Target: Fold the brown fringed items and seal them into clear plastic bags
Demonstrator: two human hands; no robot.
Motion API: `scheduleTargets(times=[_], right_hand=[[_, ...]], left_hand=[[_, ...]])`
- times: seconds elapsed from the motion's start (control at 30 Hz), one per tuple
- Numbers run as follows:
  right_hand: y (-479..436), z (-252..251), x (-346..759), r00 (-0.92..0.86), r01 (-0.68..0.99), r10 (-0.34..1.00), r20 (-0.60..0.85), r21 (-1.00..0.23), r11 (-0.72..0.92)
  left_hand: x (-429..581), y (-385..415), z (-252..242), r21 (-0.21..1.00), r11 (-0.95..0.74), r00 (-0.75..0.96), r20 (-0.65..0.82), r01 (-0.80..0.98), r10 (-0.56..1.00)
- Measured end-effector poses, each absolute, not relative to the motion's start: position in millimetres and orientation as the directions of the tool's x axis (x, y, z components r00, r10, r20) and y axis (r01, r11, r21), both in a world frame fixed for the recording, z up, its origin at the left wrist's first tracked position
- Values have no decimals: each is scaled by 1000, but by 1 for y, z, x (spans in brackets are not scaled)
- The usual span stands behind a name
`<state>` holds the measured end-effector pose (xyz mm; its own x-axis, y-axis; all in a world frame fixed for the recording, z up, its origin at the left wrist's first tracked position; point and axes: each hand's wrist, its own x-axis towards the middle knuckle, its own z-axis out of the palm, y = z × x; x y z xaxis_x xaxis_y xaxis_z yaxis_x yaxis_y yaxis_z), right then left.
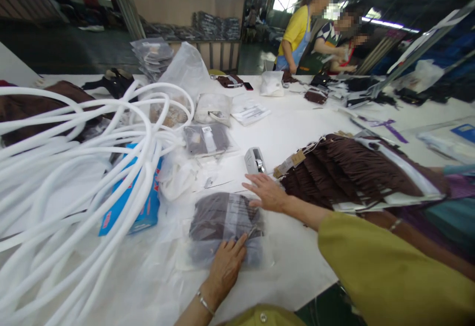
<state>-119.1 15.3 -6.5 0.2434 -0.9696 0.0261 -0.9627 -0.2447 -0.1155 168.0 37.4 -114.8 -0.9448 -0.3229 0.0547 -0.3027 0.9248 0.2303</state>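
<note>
A dark brown folded garment in a clear plastic bag (213, 217) lies flat on the white table before me. My left hand (227, 265) rests on its near part, fingers stretched out over the plastic. To the right, my right hand (267, 192) is open with fingers spread, at the bag's upper right edge. Just beyond those fingertips stands a small grey and white device with a shiny metal part (255, 160). Beside my right forearm lies a pile of dark brown garments (345, 167) with cardboard tags (291, 163) on strings.
Loops of thick white tubing (141, 123) cover the left side, over a blue printed packet (137, 212). Another bagged garment (208, 140), a pale packet (213, 108) and papers (250, 111) lie farther back. Several people stand across the table; a person's arm (419, 237) is close at right.
</note>
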Motion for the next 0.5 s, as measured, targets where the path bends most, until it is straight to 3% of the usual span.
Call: scheduleTargets(times=[0.1,0.2,0.3,0.4,0.5], right_hand=[[47,-50,-73,116,-973,-992,49,-195,-123],[63,-77,-49,-32,-963,-983,179,-267,-17],[55,-68,-60,-376,-815,-873,311,-559,152],[37,-46,-98,-694,-518,-691,200,-805,288],[18,-39,-137,-799,-326,-602,14,-851,413]], left_hand=[[169,37,-119,240,925,-946,69,-294,-318],[170,36,-119,234,925,-945,58,-301,-322],[169,33,-115,261,917,-949,12,-301,-315],[167,29,-111,352,873,-937,-46,-339,-345],[166,22,-111,477,797,-919,-62,-369,-388]])
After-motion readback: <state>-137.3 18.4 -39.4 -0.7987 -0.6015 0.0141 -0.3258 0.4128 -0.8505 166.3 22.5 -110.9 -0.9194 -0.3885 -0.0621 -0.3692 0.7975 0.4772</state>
